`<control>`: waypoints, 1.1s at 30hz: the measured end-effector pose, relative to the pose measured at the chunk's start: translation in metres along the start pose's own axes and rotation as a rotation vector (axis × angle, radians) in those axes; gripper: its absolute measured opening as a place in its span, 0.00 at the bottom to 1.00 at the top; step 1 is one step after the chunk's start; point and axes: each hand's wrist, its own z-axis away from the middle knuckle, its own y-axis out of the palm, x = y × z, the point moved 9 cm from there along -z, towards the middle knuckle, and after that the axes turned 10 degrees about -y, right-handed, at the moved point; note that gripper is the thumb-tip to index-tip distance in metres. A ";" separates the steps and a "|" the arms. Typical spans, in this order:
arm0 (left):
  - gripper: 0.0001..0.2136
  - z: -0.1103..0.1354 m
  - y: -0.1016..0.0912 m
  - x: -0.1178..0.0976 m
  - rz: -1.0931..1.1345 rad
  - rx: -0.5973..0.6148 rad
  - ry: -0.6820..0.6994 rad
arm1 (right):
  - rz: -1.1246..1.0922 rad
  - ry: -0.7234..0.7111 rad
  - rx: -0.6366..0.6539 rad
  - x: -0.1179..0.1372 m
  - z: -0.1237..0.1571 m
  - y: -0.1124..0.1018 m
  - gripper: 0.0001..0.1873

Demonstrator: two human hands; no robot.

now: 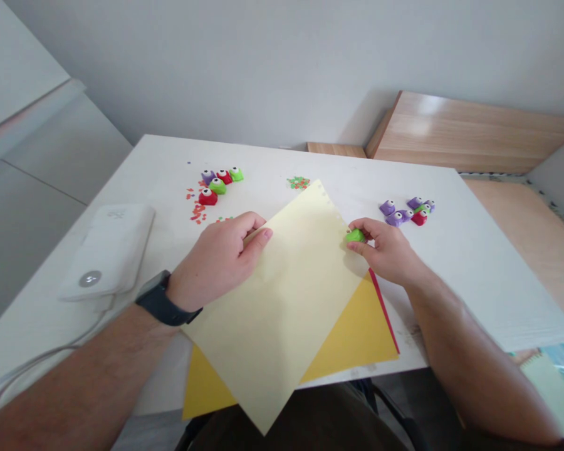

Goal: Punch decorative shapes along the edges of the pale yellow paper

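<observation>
My left hand [230, 254] is closed on the upper left edge of a pale yellow sheet of paper [291, 288], thumb on top. The sheet is turned cornerwise, and small punched marks run along its upper right edge. At that edge my right hand [380, 247] pinches a small green paper punch [356, 235] between thumb and fingers. Beneath the pale sheet lies a darker yellow sheet [348, 338], with a thin strip of red paper [384, 313] showing beside it.
Several eyed punches in purple, red and green stand in a left group [217, 185] and a right group [407, 213]. Red paper bits [198, 212] and green-orange bits [299, 182] lie on the white table [470, 269]. A white power bank [110, 250] with a cable sits at left.
</observation>
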 end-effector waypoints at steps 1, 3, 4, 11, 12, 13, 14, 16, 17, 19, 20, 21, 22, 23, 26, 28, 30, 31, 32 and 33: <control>0.11 0.000 0.000 0.000 0.001 0.001 0.000 | 0.005 0.003 -0.001 0.000 0.000 0.000 0.11; 0.11 0.000 0.000 0.000 0.002 0.003 -0.001 | 0.006 0.005 0.010 -0.001 -0.001 0.002 0.11; 0.11 0.000 0.001 0.000 0.001 0.004 -0.003 | 0.002 0.007 0.013 -0.001 -0.001 0.003 0.11; 0.11 0.000 0.000 0.001 -0.011 0.020 -0.012 | -0.011 -0.047 -0.032 0.004 -0.002 -0.003 0.14; 0.11 0.000 -0.001 0.001 -0.015 0.019 -0.015 | -0.007 -0.062 -0.026 0.006 -0.002 -0.003 0.14; 0.11 0.000 -0.001 0.001 -0.018 0.019 -0.016 | -0.002 -0.072 -0.023 0.008 -0.002 -0.004 0.14; 0.11 0.000 -0.001 0.001 -0.021 0.017 -0.016 | 0.002 -0.077 -0.022 0.009 -0.002 -0.004 0.14; 0.11 -0.001 -0.001 0.001 -0.023 0.018 -0.013 | -0.001 -0.082 -0.028 0.010 -0.001 -0.005 0.14; 0.11 -0.001 0.000 0.001 -0.025 0.018 -0.012 | -0.011 -0.084 -0.032 0.010 -0.001 -0.006 0.13; 0.11 -0.001 0.000 0.002 -0.025 0.017 -0.013 | -0.040 -0.085 -0.043 0.008 -0.001 -0.008 0.13; 0.12 -0.001 0.000 0.002 -0.024 0.017 -0.015 | -0.053 -0.084 -0.043 0.007 -0.001 -0.008 0.14; 0.12 -0.001 0.000 0.002 -0.023 0.020 -0.016 | -0.063 -0.078 -0.041 0.004 -0.001 -0.009 0.14; 0.12 -0.001 -0.001 0.002 -0.022 0.020 -0.017 | -0.072 -0.069 -0.040 0.001 0.000 -0.009 0.15; 0.12 -0.001 -0.001 0.002 -0.020 0.020 -0.017 | -0.084 -0.058 -0.043 -0.003 0.000 -0.010 0.15; 0.12 -0.001 -0.002 0.003 -0.014 0.015 -0.017 | -0.162 -0.022 -0.089 -0.013 0.001 -0.013 0.17; 0.12 -0.002 -0.002 0.004 -0.013 0.015 -0.020 | -0.254 0.014 -0.135 -0.018 0.002 -0.015 0.18; 0.12 -0.002 -0.002 0.004 -0.015 0.014 -0.021 | -0.367 0.057 -0.168 -0.020 0.002 -0.014 0.20; 0.12 -0.002 -0.002 0.004 -0.017 0.016 -0.019 | -0.424 0.076 -0.181 -0.021 0.002 -0.014 0.21; 0.12 -0.002 -0.001 0.003 -0.018 0.017 -0.017 | -0.474 0.092 -0.195 -0.021 0.002 -0.014 0.22; 0.12 -0.002 -0.001 0.003 -0.018 0.019 -0.015 | -0.514 0.103 -0.211 -0.021 0.001 -0.014 0.22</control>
